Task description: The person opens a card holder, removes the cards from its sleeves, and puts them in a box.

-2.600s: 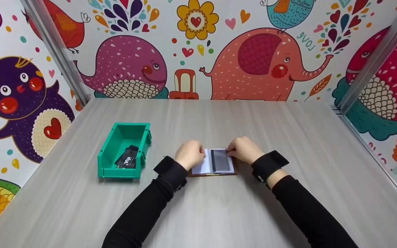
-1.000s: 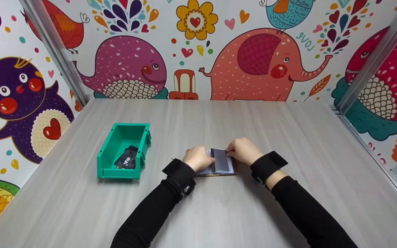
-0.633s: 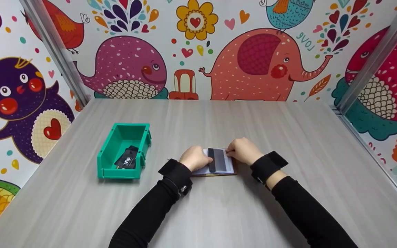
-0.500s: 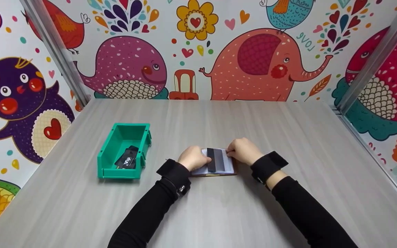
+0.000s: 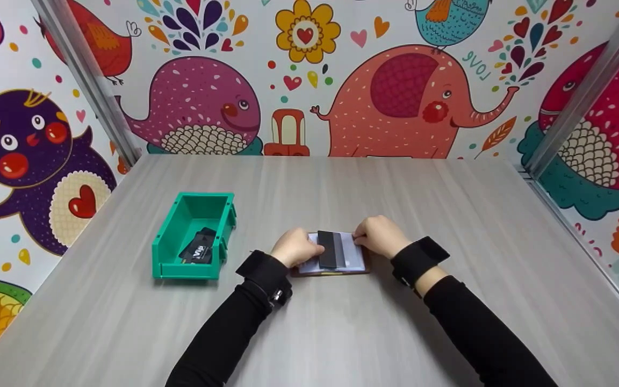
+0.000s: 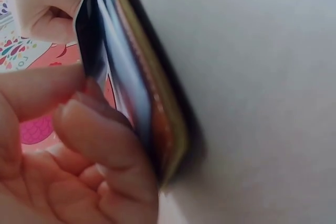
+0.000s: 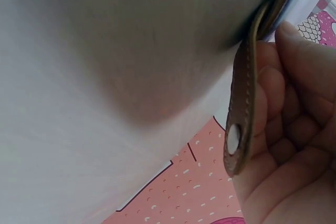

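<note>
A brown card holder (image 5: 353, 262) with clear sleeves lies open on the table in the head view. Its snap strap (image 7: 242, 93) hangs beside my right fingers in the right wrist view. My left hand (image 5: 294, 247) pinches the left edge of a black card (image 5: 329, 252), whose right part still shows greyish under a clear sleeve. In the left wrist view, thumb and finger meet at the card's edge (image 6: 90, 35), above the stacked sleeves. At the holder's right side, my right hand (image 5: 380, 234) pinches the page and cover edge.
A green bin (image 5: 186, 270) stands to the left on the table, with several black cards (image 5: 200, 246) inside, one marked VIP. Bare grey tabletop (image 5: 342, 333) lies in front of the holder. Patterned walls (image 5: 299, 80) close off the back and sides.
My left hand first reached right onto the card's edge, then drew left. The black card slid left with it, partly out of the sleeve. The right hand stayed at the holder's edge.
</note>
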A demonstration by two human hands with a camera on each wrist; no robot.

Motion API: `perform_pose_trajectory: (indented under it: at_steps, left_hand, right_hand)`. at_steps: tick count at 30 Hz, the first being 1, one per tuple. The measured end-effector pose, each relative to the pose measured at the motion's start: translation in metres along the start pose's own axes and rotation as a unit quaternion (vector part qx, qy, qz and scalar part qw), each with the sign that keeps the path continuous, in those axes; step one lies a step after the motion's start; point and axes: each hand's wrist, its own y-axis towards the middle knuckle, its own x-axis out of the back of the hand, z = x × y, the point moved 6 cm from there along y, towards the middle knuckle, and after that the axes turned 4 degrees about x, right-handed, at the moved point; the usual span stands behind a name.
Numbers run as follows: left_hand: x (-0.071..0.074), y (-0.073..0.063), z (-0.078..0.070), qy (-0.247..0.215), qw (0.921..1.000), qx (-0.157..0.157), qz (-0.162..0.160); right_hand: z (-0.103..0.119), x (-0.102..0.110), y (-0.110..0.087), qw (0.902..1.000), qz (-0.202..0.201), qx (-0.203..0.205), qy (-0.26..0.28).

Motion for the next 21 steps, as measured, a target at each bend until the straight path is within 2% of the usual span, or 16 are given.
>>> perform_pose_trajectory:
  at_steps: [6,11,15,21]
  left_hand:
    - [0.005,-0.001,0.006,-0.037,0.9992,0.018,0.0]
    - [0.011,-0.003,0.007,-0.052,0.9985,0.018,-0.005]
    - [0.015,-0.004,0.006,-0.049,0.9987,0.008,-0.015]
    - [0.021,-0.007,0.005,-0.019,0.9992,-0.013,-0.033]
  right_hand:
    - [0.0,0.0,0.0,1.0,-0.001,-0.004,-0.002]
    - [-0.001,0.0,0.0,1.0,0.001,-0.004,0.001]
    - [0.001,0.0,0.0,1.0,-0.001,0.002,0.002]
    - [0.001,0.001,-0.001,1.0,-0.005,0.005,0.003]
